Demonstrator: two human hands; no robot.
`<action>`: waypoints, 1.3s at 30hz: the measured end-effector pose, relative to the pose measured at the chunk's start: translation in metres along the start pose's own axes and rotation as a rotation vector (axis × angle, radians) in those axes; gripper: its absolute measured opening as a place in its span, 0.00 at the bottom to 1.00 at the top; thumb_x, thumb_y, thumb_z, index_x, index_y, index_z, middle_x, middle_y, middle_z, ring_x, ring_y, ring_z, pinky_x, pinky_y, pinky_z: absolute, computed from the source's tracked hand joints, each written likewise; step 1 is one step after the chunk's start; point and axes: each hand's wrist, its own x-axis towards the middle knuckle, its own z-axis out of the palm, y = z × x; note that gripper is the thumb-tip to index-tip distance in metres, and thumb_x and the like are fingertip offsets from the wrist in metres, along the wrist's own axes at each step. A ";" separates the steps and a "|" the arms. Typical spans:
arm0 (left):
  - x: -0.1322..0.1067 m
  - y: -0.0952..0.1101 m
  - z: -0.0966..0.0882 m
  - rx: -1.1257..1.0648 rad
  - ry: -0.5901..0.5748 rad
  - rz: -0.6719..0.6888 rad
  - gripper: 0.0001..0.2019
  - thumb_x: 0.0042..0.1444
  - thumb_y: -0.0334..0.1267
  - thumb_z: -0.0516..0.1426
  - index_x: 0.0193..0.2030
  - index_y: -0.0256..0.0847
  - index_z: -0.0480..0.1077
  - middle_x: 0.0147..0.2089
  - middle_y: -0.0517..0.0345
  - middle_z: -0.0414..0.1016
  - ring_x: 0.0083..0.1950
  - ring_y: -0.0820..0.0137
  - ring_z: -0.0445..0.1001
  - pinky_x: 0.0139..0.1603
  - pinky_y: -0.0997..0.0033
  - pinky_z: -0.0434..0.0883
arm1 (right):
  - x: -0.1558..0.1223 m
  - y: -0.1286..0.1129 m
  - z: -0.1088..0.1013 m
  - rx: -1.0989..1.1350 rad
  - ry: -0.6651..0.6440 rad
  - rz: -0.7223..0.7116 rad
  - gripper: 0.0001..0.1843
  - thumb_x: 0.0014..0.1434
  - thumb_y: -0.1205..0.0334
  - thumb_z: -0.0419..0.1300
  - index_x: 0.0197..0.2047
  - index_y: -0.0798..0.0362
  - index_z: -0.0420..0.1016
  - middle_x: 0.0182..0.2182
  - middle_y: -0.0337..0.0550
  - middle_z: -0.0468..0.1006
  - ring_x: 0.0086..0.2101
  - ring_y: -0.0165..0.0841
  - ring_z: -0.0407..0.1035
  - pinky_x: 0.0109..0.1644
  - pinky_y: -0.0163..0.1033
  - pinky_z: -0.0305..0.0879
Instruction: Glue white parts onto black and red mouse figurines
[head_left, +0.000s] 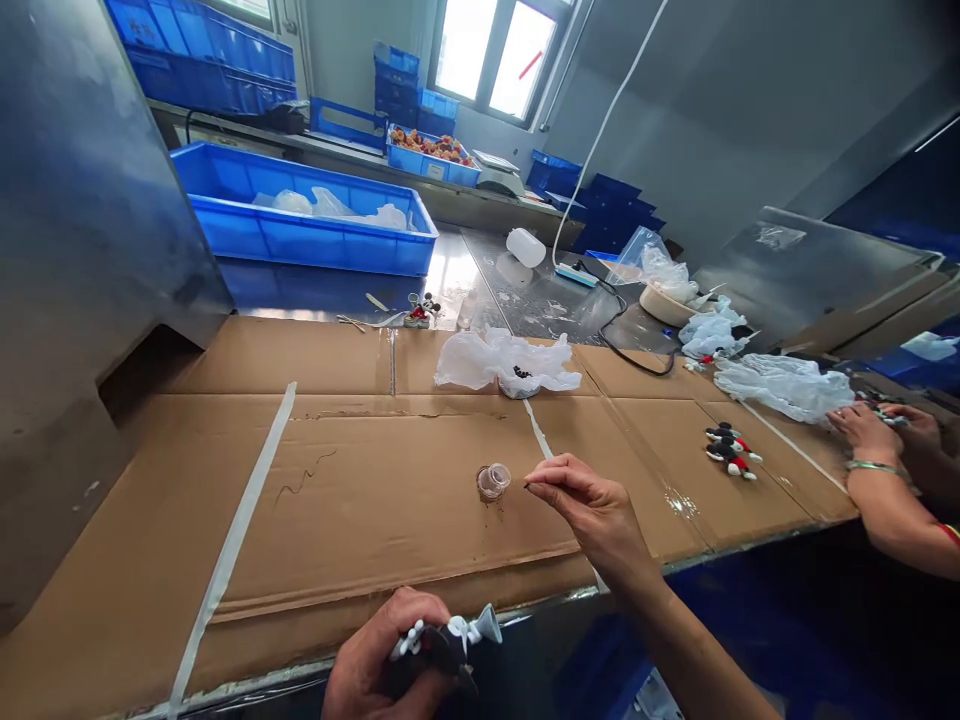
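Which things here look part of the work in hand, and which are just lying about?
Likely in use:
figurine in the left hand
small dark piece pinched in the right hand
small clear pot
white plastic with black bits

Probably just lying about:
white container
power strip
long blue bin

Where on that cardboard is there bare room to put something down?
A broad patch of cardboard lies open between the left tape strip and the small clear cup. Another lies between the right hand and the two black-and-red figures. It's crowded at the far right, around a co-worker's hand and the crumpled plastic.
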 end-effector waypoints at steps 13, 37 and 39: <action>0.003 0.008 0.000 0.148 0.083 0.108 0.13 0.57 0.31 0.66 0.48 0.50 0.77 0.39 0.61 0.79 0.38 0.72 0.77 0.40 0.78 0.74 | 0.019 -0.002 0.015 -0.458 -0.033 -0.377 0.13 0.70 0.55 0.62 0.36 0.46 0.86 0.28 0.43 0.70 0.34 0.40 0.63 0.37 0.43 0.61; -0.001 0.008 0.004 0.160 0.206 0.020 0.10 0.59 0.32 0.63 0.47 0.49 0.75 0.39 0.60 0.79 0.35 0.73 0.78 0.36 0.81 0.75 | 0.011 -0.023 0.011 -0.558 -0.042 -0.365 0.12 0.70 0.55 0.61 0.37 0.48 0.84 0.29 0.42 0.71 0.33 0.38 0.65 0.37 0.43 0.61; -0.001 0.007 0.004 0.141 0.185 0.032 0.08 0.60 0.33 0.63 0.45 0.48 0.76 0.40 0.60 0.80 0.37 0.72 0.79 0.40 0.80 0.76 | 0.005 -0.032 0.008 -0.523 -0.043 -0.319 0.12 0.70 0.54 0.62 0.37 0.46 0.84 0.30 0.41 0.72 0.33 0.38 0.66 0.38 0.42 0.62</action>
